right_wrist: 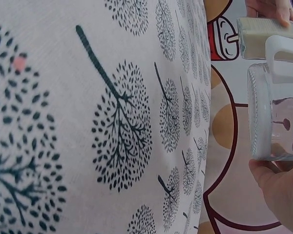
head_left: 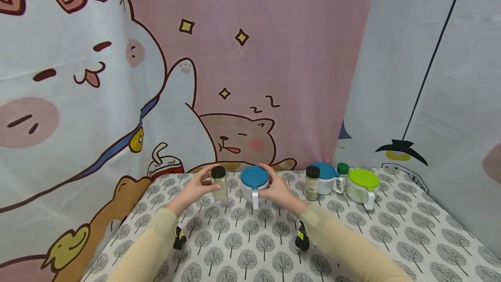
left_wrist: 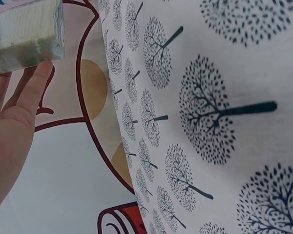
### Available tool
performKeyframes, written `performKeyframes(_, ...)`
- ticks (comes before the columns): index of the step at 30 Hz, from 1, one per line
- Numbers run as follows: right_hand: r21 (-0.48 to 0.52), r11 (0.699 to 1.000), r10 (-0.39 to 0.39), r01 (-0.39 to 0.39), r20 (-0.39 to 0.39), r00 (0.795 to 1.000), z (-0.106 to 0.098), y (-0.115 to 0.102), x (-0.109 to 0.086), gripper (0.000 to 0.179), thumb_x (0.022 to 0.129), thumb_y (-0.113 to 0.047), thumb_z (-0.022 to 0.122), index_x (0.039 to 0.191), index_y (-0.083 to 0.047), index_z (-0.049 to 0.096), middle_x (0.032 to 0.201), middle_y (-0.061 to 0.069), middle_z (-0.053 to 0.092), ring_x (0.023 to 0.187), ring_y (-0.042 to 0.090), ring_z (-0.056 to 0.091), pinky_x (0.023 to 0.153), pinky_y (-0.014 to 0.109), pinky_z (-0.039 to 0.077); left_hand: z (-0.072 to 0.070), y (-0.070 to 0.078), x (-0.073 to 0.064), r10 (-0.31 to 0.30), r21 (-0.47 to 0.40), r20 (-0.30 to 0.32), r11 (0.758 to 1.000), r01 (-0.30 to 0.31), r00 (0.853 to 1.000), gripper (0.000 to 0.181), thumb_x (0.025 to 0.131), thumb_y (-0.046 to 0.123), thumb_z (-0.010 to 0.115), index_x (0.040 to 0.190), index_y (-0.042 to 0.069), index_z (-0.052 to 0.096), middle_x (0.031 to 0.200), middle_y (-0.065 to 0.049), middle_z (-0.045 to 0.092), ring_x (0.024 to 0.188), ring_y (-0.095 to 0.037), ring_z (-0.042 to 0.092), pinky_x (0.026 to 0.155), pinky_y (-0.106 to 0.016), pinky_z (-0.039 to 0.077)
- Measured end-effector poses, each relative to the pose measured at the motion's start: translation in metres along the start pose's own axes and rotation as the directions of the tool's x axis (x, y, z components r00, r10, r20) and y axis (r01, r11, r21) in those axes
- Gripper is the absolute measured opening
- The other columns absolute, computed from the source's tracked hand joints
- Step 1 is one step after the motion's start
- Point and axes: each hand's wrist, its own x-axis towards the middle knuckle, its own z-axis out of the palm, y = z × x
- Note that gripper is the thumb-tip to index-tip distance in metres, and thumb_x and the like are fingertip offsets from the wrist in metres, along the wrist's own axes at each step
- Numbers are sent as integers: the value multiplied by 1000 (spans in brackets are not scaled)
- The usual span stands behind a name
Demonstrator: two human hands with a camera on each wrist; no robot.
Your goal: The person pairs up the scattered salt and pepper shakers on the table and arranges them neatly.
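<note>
- Tabletop (head_left: 239, 259): tree-print cover.
- Blue-lidded jar (head_left: 254, 177): above tabletop, right hand (head_left: 278, 189) gripping its side; lopsided hold could tip it.
- Black-capped bottle (head_left: 221, 192): left hand (head_left: 198, 188) grips it, just beside jar; drifting inward could clash them.

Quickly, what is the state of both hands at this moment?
Left hand: holding a black-capped jar with pale contents.
Right hand: holding a blue-lidded jar.

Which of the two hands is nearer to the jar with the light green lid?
Right. The right hand, holding a blue-lidded jar, is left of the green-lidded jar; the left hand, gripping a black-capped bottle, is farther left.
</note>
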Motion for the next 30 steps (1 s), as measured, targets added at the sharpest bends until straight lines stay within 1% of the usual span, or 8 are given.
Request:
performKeyframes(4,1,1000,-15,15,4,1000,2,1,1,92,71,-11,86,149,-25,38,143,19,43,122,37,50,88,48,50,-4,-3,0,1,-8,-15,1000,-1,1000,69,87,21,75,144,39,42,136,-9,51,123,-36,50,98,-55,42)
performKeyframes(8,-1,1000,-26,26,11,1000,4,1,2,93,72,-11,85,150,-25,36,143,20,43,122,37,50,88,47,49,-8,-6,0,4,-7,-22,1000,-4,1000,71,87,21,74,147,35,39,139,-12,49,123,-38,49,97,-55,42)
performKeyframes(11,-7,1000,-17,17,9,1000,7,0,2,93,72,-10,85,150,-27,36,143,18,43,123,35,50,89,45,49,-10,-7,-1,1,-2,-19,1000,-1,1000,73,88,21,74,149,33,36,141,-15,47,124,-40,48,97,-55,43)
performKeyframes(15,-42,999,-6,6,3,1000,11,0,5,95,71,-13,85,150,-29,35,143,17,44,123,35,50,89,45,49,-14,-7,-2,-14,7,-30,1000,14,999,73,87,22,74,148,37,36,140,-14,47,123,-39,49,95,-53,45)
performKeyframes(20,-53,999,-7,7,-1,1000,15,-3,8,96,71,-15,86,150,-29,34,143,18,44,125,36,49,92,48,48,-21,-7,-4,3,5,-30,1000,-3,1000,73,88,21,73,149,34,35,138,-16,48,122,-39,50,95,-51,46)
performKeyframes(23,-40,999,-13,12,-4,1000,17,-4,8,96,71,-14,86,150,-28,34,142,18,44,125,36,49,94,49,46,-25,-9,-5,4,3,-26,1000,-4,1000,74,88,21,73,150,35,34,139,-17,46,122,-39,49,96,-50,45)
performKeyframes(28,-12,1000,-21,21,-11,1000,20,-8,8,96,69,-8,86,150,-20,35,142,22,44,124,39,49,94,49,46,-28,-5,-9,-37,-9,-28,999,36,999,74,89,18,72,149,37,34,143,-17,43,124,-38,47,98,-52,43)
performKeyframes(30,-17,1000,-15,15,-13,1000,22,-9,9,96,69,-8,86,150,-21,36,142,21,44,123,37,50,92,47,48,-30,-4,-9,-43,-13,-22,999,43,999,73,89,17,72,149,38,34,143,-16,44,124,-38,47,99,-52,43)
